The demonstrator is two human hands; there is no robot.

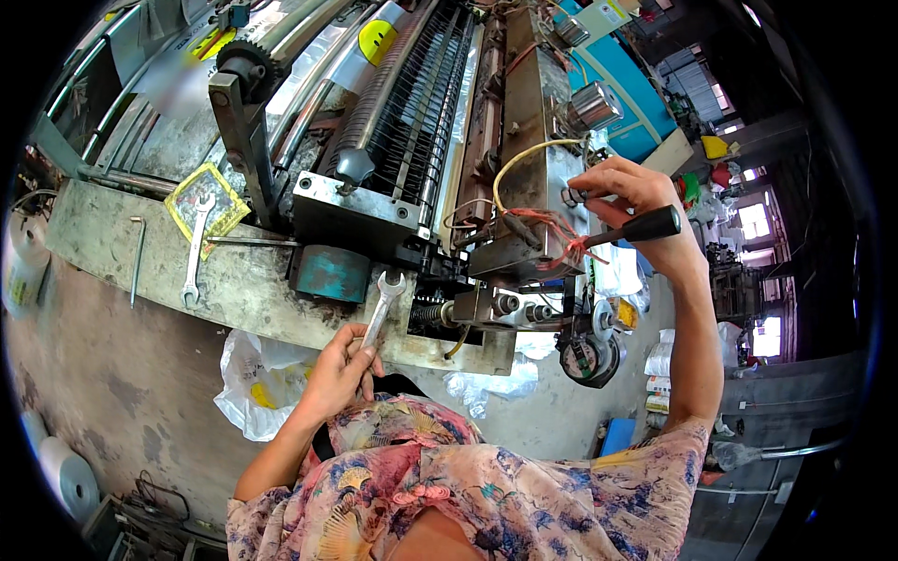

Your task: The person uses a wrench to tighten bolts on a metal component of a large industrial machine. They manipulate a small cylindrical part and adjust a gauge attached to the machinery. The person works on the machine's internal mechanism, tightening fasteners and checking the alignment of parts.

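My left hand (339, 372) grips the lower end of a silver open-ended wrench (383, 309), whose jaw points up toward the front of a large metal machine (412, 140). My right hand (625, 201) is raised at the machine's right side, closed around a black-handled lever (645, 226) and touching a small metal part beside red and yellow wires (543, 220).
A second wrench (195, 251) lies on a yellow-edged pad on the machine's ledge, next to a hex key (137, 260). A white plastic bag (251, 381) lies on the concrete floor below. White rolls (67, 475) stand at the lower left, a blue cabinet (629, 84) behind the machine.
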